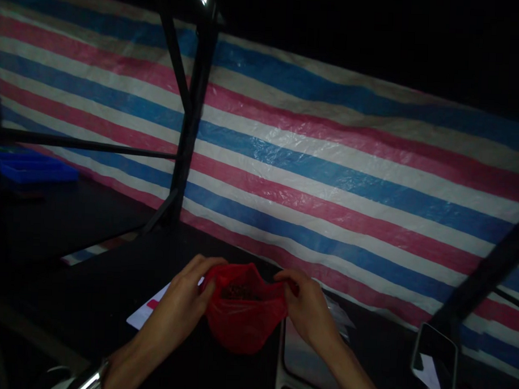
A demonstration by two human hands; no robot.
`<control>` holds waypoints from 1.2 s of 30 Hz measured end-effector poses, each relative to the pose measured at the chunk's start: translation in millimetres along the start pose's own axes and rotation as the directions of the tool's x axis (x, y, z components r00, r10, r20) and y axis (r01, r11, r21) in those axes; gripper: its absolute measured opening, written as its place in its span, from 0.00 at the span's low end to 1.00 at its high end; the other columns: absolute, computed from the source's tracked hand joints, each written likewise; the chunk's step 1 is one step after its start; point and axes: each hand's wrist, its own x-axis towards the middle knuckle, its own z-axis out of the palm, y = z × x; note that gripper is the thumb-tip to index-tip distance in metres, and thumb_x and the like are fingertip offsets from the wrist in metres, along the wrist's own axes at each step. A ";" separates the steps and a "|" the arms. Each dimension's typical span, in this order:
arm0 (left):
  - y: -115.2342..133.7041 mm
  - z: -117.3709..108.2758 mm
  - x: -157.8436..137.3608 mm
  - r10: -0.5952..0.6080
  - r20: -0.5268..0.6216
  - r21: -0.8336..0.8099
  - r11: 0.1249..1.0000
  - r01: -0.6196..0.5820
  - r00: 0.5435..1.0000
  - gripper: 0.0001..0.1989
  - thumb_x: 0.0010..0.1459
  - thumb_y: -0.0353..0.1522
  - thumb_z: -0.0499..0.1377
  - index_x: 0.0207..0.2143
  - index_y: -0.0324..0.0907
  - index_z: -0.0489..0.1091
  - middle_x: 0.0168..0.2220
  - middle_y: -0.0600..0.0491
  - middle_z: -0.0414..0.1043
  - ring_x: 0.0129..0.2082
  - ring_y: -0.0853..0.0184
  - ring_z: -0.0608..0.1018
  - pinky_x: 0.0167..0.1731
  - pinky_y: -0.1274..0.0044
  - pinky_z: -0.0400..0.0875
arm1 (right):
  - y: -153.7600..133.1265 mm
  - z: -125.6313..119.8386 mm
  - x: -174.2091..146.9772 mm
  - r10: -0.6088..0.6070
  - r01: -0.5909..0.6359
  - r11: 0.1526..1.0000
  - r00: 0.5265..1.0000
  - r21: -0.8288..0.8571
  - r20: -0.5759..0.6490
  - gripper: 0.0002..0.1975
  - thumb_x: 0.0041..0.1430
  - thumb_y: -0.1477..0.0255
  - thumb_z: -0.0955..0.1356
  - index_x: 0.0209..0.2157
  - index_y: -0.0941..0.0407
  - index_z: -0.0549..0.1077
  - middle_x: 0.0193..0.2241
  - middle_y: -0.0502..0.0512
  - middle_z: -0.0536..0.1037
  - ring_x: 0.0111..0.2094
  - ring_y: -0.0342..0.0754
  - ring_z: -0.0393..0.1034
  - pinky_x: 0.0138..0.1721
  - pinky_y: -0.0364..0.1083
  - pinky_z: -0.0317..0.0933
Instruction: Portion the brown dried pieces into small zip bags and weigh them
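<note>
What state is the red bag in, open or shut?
Open: the red bag gapes between the left hand and right hand, which grip opposite sides of its rim, with dark contents visible inside.

The head view looks forward and down past nearby hands (193,287) toward striped sheeting (328,180).

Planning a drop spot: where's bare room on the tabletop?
It's dim, but the tabletop looks bare between left hand and dark post, and between clear plastic and phone-like device at right. Crowded around red bag: left hand, right hand, white paper.
</note>
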 end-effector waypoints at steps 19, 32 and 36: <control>-22.1 11.6 -45.5 -0.141 0.307 0.779 0.605 -0.163 0.941 0.35 0.60 0.19 0.49 0.69 0.40 0.67 0.70 0.34 0.64 0.69 0.46 0.70 0.66 0.57 0.68 | -2.8 14.7 -34.7 -0.040 0.150 0.948 0.931 -0.279 0.363 0.30 0.52 0.90 0.62 0.50 0.57 0.84 0.52 0.57 0.84 0.58 0.53 0.73 0.64 0.48 0.61; 24.5 -5.6 -45.9 -0.102 0.252 0.818 0.554 -0.156 0.962 0.32 0.62 0.25 0.52 0.68 0.26 0.64 0.74 0.29 0.55 0.68 0.39 0.69 0.65 0.50 0.66 | -18.2 4.5 -34.3 -0.021 0.159 0.914 0.937 -0.373 0.348 0.31 0.57 0.90 0.60 0.58 0.64 0.79 0.65 0.70 0.74 0.68 0.63 0.64 0.68 0.60 0.57; 0.3 -2.6 -53.4 -0.101 0.302 0.765 0.619 -0.178 0.948 0.34 0.56 0.24 0.57 0.67 0.30 0.68 0.72 0.31 0.61 0.66 0.42 0.72 0.64 0.54 0.69 | -9.8 16.4 -54.4 -0.015 0.140 0.938 0.930 -0.316 0.368 0.33 0.52 0.89 0.64 0.57 0.57 0.81 0.60 0.63 0.80 0.63 0.59 0.70 0.66 0.56 0.60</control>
